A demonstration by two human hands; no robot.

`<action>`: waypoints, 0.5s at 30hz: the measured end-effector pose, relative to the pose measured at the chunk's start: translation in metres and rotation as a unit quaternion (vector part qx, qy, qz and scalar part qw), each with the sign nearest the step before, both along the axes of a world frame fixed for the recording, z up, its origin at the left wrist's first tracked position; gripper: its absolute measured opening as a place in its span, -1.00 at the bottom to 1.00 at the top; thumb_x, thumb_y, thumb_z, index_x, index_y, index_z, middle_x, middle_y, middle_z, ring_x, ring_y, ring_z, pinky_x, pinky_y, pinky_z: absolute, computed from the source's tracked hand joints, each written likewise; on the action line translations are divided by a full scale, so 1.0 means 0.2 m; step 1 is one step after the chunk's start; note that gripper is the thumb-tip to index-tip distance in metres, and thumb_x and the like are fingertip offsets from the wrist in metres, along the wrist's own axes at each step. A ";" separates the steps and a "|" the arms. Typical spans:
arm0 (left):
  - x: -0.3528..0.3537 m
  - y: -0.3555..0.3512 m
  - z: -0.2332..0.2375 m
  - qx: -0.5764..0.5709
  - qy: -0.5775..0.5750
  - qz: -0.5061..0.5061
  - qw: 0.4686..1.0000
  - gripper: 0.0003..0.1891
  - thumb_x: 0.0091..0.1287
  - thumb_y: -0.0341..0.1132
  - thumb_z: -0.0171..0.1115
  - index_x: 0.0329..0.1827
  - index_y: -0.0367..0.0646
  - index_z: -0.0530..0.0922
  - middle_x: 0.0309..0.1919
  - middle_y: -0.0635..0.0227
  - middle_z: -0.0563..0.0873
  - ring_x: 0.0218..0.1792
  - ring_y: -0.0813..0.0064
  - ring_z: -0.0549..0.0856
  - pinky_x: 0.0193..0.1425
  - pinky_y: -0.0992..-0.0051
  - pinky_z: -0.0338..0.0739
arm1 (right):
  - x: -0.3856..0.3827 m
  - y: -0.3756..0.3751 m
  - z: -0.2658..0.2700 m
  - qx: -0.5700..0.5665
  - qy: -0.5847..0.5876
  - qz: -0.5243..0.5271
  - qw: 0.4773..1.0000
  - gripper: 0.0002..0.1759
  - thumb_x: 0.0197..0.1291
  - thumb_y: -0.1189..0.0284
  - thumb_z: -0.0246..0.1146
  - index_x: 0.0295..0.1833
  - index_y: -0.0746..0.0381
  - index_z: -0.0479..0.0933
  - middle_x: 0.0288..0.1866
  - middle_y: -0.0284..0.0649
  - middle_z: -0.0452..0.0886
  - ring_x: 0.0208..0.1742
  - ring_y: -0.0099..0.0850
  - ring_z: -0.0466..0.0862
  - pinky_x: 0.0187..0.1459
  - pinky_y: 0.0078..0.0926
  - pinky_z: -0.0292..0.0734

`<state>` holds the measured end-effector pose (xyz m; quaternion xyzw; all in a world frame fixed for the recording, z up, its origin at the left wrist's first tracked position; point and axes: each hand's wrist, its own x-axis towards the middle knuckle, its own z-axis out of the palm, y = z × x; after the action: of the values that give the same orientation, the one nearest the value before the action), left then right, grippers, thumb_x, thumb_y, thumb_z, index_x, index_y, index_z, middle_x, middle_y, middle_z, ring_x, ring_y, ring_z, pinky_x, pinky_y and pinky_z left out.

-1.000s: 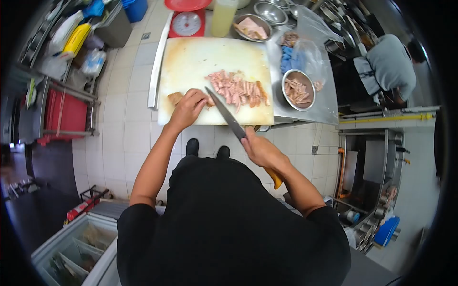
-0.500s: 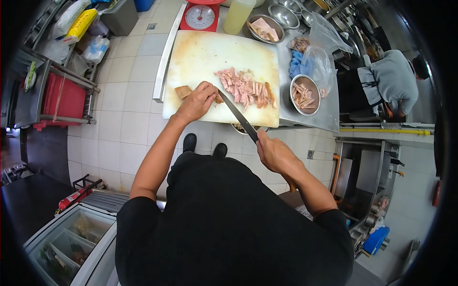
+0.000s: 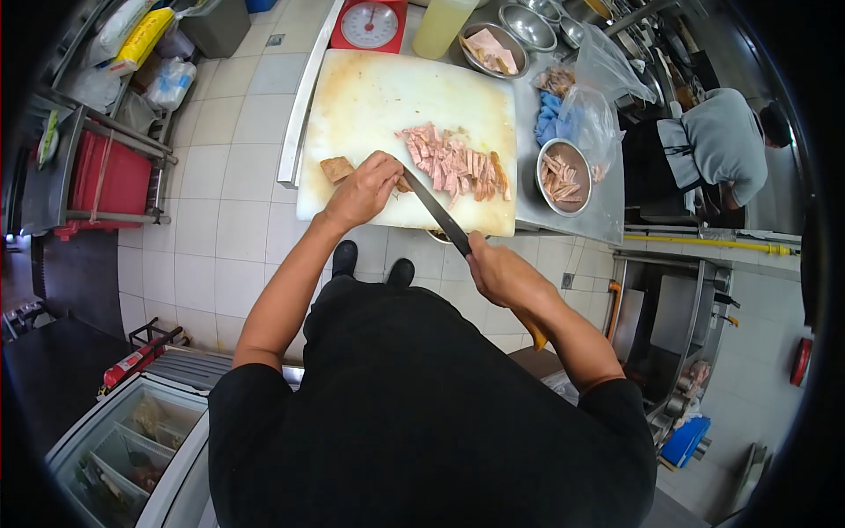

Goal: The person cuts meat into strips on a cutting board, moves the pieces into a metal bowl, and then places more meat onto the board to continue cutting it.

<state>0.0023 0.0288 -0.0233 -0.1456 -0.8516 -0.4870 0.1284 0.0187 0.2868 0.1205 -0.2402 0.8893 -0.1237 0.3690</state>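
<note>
My left hand (image 3: 365, 189) is closed at the lower left of the white cutting board (image 3: 370, 97), its fingers pressed on a small brown piece of meat (image 3: 404, 184) that they mostly hide. My right hand (image 3: 502, 273), past the board's near edge, is wrapped round the handle of a long knife (image 3: 438, 214). The blade slants up and left, its tip beside my left fingers. A brown block of meat (image 3: 335, 169) lies left of my left hand. Right of the blade, pink meat strips (image 3: 449, 163) are spread on the board.
Behind the board stand a red scale (image 3: 368, 25), a bottle of yellowish liquid (image 3: 442, 26) and a bowl of meat pieces (image 3: 493, 51). A bowl of strips (image 3: 564, 178) and plastic bags (image 3: 591, 114) are at the right. Another person (image 3: 723, 148) bends at the far right.
The view has shifted slightly. My hands, the knife and the meat keep nearly the same places on and beside the board.
</note>
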 end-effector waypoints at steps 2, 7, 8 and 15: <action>0.00 0.00 0.00 0.002 -0.003 -0.003 1.000 -0.87 0.37 -0.56 0.20 -0.05 -0.31 0.57 -0.11 0.13 0.63 -0.08 0.10 0.67 0.01 0.29 0.58 | -0.01 -0.04 0.02 0.008 -0.009 -0.001 1.000 -0.80 0.44 0.47 -0.04 -0.09 0.45 0.27 -0.46 0.32 0.59 -0.36 0.29 0.64 -0.25 0.21 0.48; 0.00 0.00 -0.01 -0.006 0.011 0.000 1.000 -0.88 0.37 -0.56 0.22 -0.07 -0.32 0.58 -0.14 0.14 0.63 -0.10 0.10 0.67 -0.01 0.28 0.58 | -0.03 -0.07 -0.04 0.020 -0.010 0.000 1.000 -0.84 0.38 0.56 -0.08 -0.11 0.48 0.27 -0.45 0.31 0.59 -0.33 0.27 0.65 -0.24 0.17 0.49; 0.00 0.00 -0.02 -0.005 0.011 0.000 1.000 -0.88 0.37 -0.56 0.22 -0.07 -0.32 0.58 -0.14 0.14 0.63 -0.10 0.10 0.67 -0.01 0.28 0.58 | -0.03 -0.07 -0.07 0.002 0.006 0.000 1.000 -0.86 0.36 0.59 -0.09 -0.10 0.48 0.27 -0.45 0.31 0.60 -0.34 0.27 0.65 -0.25 0.18 0.49; 0.04 0.02 -0.01 0.000 0.032 0.036 0.999 -0.90 0.26 -0.57 0.24 -0.19 -0.30 0.56 -0.21 0.13 0.59 -0.16 0.11 0.64 -0.06 0.28 0.56 | 0.03 -0.05 -0.38 -0.081 0.035 -0.048 0.995 -0.80 0.46 0.47 -0.01 -0.05 0.43 0.25 -0.48 0.34 0.58 -0.39 0.32 0.61 -0.28 0.23 0.45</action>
<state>0.0103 0.0323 -0.0262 -0.1300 -0.8516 -0.4773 0.1735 0.0255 0.2761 0.0453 -0.2308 0.8993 -0.2039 0.3104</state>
